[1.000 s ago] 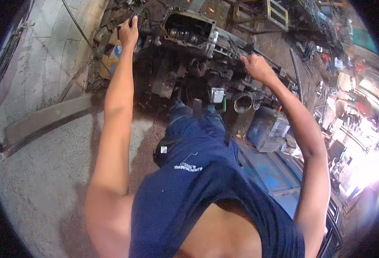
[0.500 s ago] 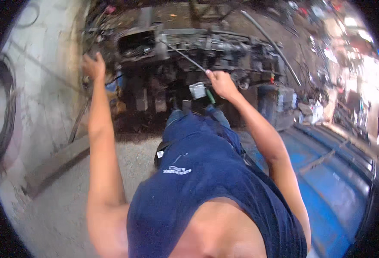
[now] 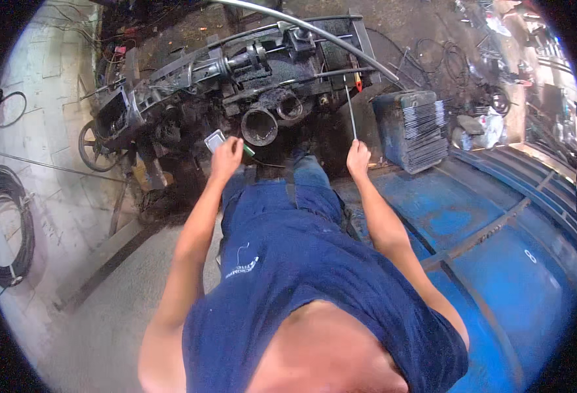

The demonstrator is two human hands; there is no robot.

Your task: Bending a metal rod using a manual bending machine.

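A thin grey metal rod (image 3: 350,111) is gripped in my right hand (image 3: 359,158) and points away from me, beside the end of a greasy machine. My left hand (image 3: 227,158) is in front of my thigh with its fingers drawn together. It overlaps a small silver-white rectangular tray-like piece (image 3: 215,139), and a green stick-like piece (image 3: 248,150) shows just to its right. What lies between those fingers is hidden. Beyond both hands stretches the long dark machine (image 3: 255,59), with a round open pipe end (image 3: 259,127) facing me.
To the right is a dark ribbed block (image 3: 411,131) beside blue metal panels (image 3: 498,262). A long pale pipe (image 3: 314,29) crosses above the machine. Coiled black cable (image 3: 7,226) hangs along the left wall, and a spoked wheel (image 3: 92,145) sits at the machine's left end.
The view has swung round. My left hand has come from the open, outstretched position at far left to beside the tray-like piece. My right hand keeps the rod, which has left the machine's top.
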